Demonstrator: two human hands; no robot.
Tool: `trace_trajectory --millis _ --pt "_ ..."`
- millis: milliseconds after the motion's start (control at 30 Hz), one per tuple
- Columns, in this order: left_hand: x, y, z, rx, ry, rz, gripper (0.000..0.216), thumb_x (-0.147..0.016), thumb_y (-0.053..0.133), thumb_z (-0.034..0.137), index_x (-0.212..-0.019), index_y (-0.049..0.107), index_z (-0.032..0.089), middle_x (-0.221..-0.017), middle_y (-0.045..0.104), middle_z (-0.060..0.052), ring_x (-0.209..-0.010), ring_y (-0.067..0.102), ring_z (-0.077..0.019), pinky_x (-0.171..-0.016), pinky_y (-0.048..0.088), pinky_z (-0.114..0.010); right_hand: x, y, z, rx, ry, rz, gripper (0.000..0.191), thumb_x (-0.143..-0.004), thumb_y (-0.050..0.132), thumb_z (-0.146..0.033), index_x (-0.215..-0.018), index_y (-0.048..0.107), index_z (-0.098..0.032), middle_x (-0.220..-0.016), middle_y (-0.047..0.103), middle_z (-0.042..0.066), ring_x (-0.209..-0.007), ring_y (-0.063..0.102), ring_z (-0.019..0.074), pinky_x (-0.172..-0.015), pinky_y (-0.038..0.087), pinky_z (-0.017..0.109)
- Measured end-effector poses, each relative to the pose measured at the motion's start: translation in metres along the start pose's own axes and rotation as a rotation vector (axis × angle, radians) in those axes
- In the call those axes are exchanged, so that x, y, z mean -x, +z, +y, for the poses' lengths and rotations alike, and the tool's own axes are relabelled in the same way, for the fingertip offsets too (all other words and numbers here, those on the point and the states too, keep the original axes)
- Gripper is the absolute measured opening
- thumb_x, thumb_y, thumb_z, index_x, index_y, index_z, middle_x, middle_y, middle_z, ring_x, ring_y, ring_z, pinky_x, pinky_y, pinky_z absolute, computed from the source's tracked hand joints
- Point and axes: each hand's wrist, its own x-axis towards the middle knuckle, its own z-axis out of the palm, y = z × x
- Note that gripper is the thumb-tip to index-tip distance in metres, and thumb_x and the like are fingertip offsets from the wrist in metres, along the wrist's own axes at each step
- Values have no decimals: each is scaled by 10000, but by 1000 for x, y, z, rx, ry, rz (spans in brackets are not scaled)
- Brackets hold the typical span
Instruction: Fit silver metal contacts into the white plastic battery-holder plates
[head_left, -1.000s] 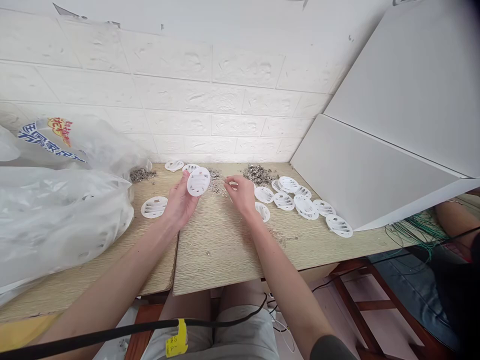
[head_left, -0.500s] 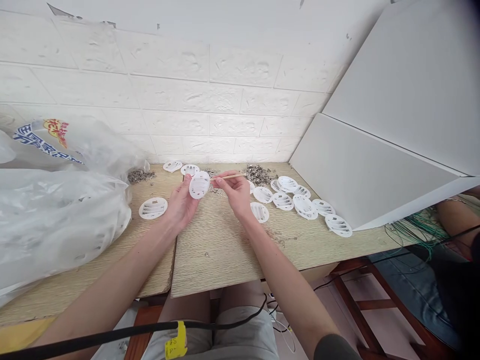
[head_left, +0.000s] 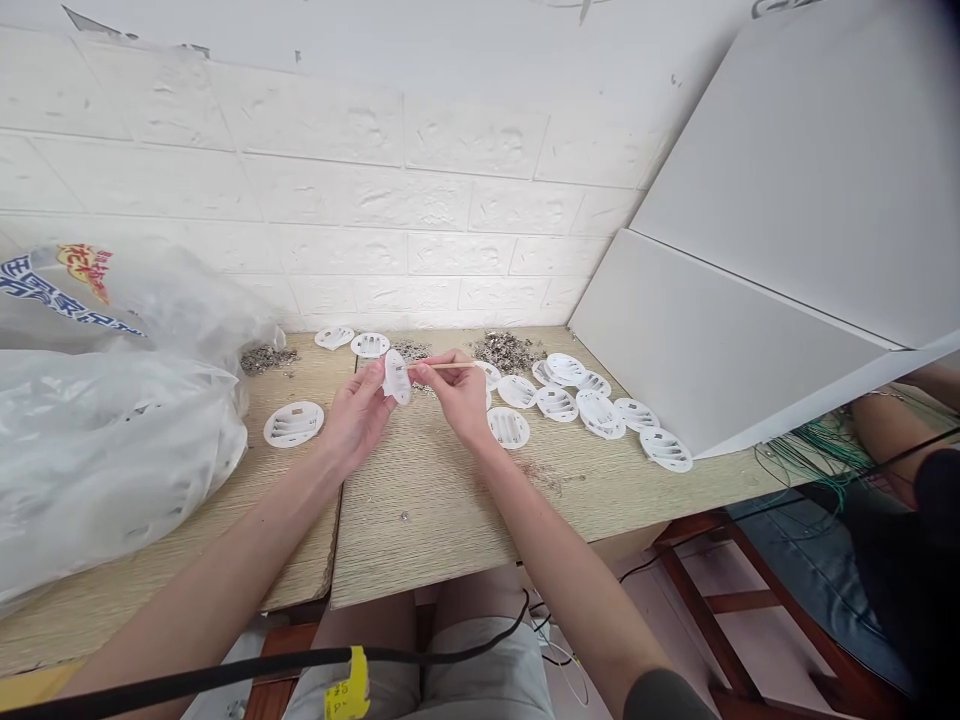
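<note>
1. Evidently, the left hand (head_left: 358, 412) pinches a white disc (head_left: 397, 380), tilted above the table (head_left: 442, 490).
2. The right hand (head_left: 462, 402) grips a thin stick (head_left: 451, 366), one end at the disc.
3. The disc looks light, fairly stiff, perhaps slippery; its rim seems the best hold.

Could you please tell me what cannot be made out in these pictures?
In the head view:
White disc in the left hand: its far side faces away.
Thin stick in the right hand: tip too small to tell if it touches the disc.
Grey pile: single pieces too small.
Front plastic bag: cloudy folds obscure its contents.
Co-worker: cut off by the right edge.
</note>
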Motion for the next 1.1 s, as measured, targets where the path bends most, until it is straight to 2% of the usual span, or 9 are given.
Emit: trace_trajectory --millis 200,467,800,967,1100 --pt "-1 -3 -1 -27 14 -22 283 -779 735 384 -925 727 141 -1058 716 -112 -1094 644 -246 -953 525 -353 0 -1 2 -5 -10 -53 268 -754 730 -407 -818 597 -184 -844 737 51 -836 719 206 -842 587 367" --pt "-1 -4 -2 -35 17 -38 288 -768 743 400 -896 725 143 -1009 728 -115 -1084 652 -246 -962 523 -354 0 -4 2 97 -25 -89 239 -789 696 -415 -831 591 -205 -869 739 44 -858 719 190 -831 581 340" --pt "-3 -6 3 -66 47 58 298 -764 749 377 -952 728 148 -954 735 -96 -1037 667 -225 -990 483 -352 4 3 1 213 35 -153 196 -767 714 -354 -795 614 -187 -807 736 45 -813 719 194 -797 578 342" --pt "-4 -5 3 -62 48 44 316 -777 728 428 -906 727 139 -926 734 -97 -1016 668 -234 -960 493 -358 2 2 -2 149 53 -143 217 -755 730 -379 -797 622 -195 -804 735 33 -828 718 185 -824 580 343" --pt "-5 -6 1 -66 40 44 276 -805 697 436 -857 730 167 -948 729 -57 -972 655 -181 -877 511 -279 1 0 -4 122 37 -113 248 -737 743 -396 -794 620 -189 -807 730 42 -806 714 183 -825 582 350"
